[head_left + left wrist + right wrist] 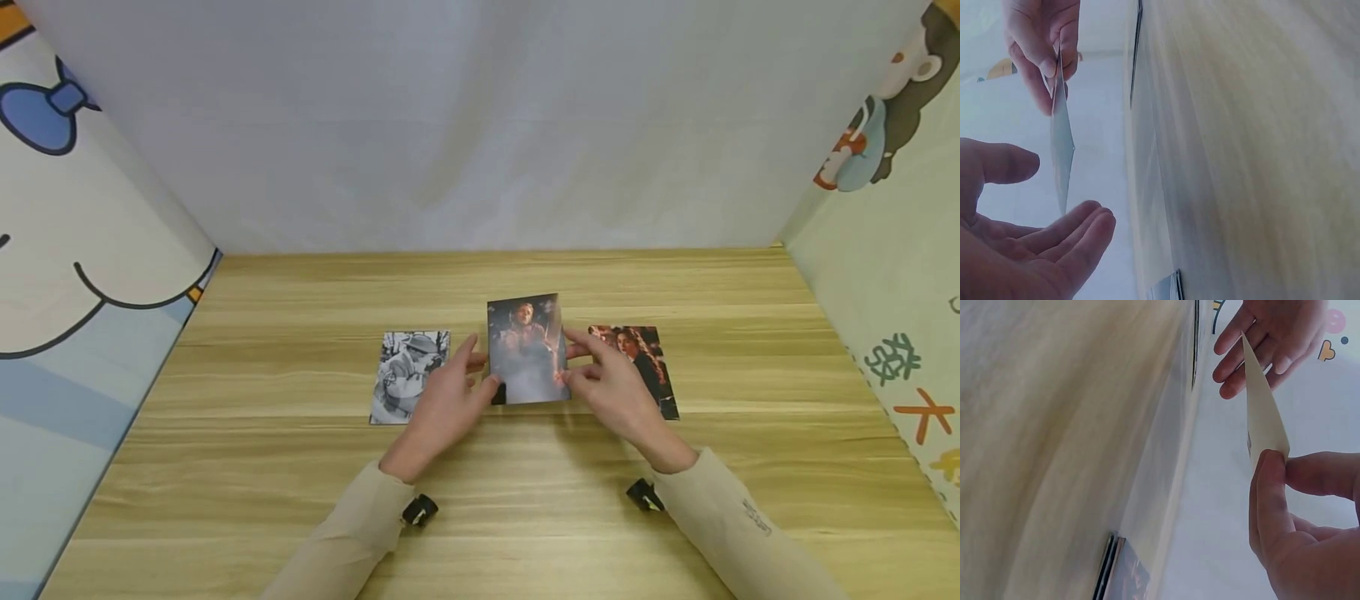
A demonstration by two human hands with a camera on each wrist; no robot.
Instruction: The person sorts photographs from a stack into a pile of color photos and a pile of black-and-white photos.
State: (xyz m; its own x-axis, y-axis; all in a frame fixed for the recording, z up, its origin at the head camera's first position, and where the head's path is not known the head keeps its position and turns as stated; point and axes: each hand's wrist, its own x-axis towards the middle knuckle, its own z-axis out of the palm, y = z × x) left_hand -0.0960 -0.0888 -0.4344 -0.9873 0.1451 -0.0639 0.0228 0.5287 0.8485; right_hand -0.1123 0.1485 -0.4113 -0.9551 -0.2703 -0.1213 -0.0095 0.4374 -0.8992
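Observation:
A dark photo card (527,350), showing a lit figure, is held up over the table in the head view. My right hand (618,387) pinches its right edge between thumb and fingers; the right wrist view shows the card's pale back (1264,419). At the opposite edge is my left hand (450,396), its thumb (1013,164) and fingers spread apart with the card's edge near the fingertips. Partly behind the left hand lies a black-and-white photo card (397,375). Another dark photo card (654,367) lies partly under the right hand in the head view.
The wood-grain table (262,467) ends at a pale cloth backdrop (337,150). Cartoon-printed panels stand on the left (90,217) and right (862,275). In the right wrist view, the cards below the right hand form a small stack (1110,569).

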